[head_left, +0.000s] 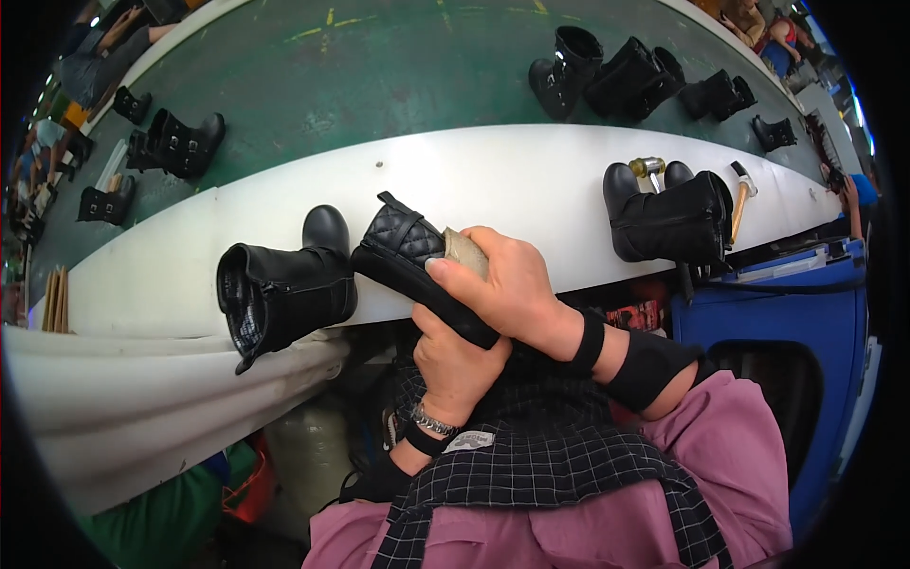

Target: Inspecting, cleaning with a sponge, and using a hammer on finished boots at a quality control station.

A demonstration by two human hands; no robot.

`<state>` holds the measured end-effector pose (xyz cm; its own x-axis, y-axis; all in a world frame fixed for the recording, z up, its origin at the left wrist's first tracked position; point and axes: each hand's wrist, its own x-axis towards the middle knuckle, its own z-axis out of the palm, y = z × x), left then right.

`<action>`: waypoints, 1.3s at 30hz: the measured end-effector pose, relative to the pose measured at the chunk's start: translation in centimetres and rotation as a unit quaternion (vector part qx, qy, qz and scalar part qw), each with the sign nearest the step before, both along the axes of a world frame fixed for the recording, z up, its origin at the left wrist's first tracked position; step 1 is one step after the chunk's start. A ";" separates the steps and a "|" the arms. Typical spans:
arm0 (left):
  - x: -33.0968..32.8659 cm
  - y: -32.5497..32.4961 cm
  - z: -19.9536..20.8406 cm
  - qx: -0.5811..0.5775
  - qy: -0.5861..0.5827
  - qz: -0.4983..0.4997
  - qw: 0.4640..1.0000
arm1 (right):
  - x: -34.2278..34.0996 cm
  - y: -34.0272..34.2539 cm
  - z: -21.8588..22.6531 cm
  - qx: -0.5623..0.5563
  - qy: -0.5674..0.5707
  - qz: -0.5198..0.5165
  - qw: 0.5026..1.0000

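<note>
A black boot [403, 237] with a quilted upper, a strap and a thick dark sole is held tilted over the near edge of the white bench [455, 161]. My left hand [457, 368] grips its lower end from beneath, fingers wrapped round the sole. My right hand [512, 284] is closed on a beige block [465, 254] and presses it to the boot's upper; the block's material is not plain to see. Just left of the boot, a black boot with a side zip [294, 294] lies on the bench, with a rounded black toe [326, 229] behind it.
More black boots [668, 218] lie on the bench at right, near a hammer [742, 199] and a yellow-headed mallet [647, 167]. A green surface [379, 76] beyond holds several buckled boots [566, 71]. A blue bin [777, 303] stands at my right; white cloth [171, 389] hangs at left.
</note>
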<state>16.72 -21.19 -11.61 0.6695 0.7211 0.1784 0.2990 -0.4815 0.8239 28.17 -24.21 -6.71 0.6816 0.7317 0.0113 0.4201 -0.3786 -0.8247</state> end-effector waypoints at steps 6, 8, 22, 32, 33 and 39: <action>-0.2 0.0 -0.6 -0.061 0.004 -0.004 0.998 | 0.3 -0.7 -1.5 0.086 -0.031 0.011 0.996; -0.3 -0.2 -0.3 -0.063 0.040 0.006 0.997 | 0.4 -0.9 -1.8 0.118 -0.040 0.018 0.992; 0.2 2.6 3.9 0.050 -0.026 -0.028 0.998 | 3.1 0.2 2.0 0.250 0.365 0.084 0.893; 3.9 4.4 2.2 0.066 0.043 -0.085 0.993 | 5.5 1.1 -2.5 0.068 0.065 -0.086 0.992; 4.0 4.5 2.4 0.050 0.059 -0.084 0.993 | 5.6 1.0 -2.5 0.068 0.082 -0.088 0.990; 4.7 4.8 2.9 0.026 0.082 -0.085 0.993 | 5.7 0.7 -2.4 0.127 0.151 -0.082 0.977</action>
<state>21.38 -16.42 -8.72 0.8041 0.5874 0.0916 0.3375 -0.5779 0.7430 33.84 -23.49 -9.08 0.7891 0.6129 -0.0417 0.0935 -0.1870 -0.9779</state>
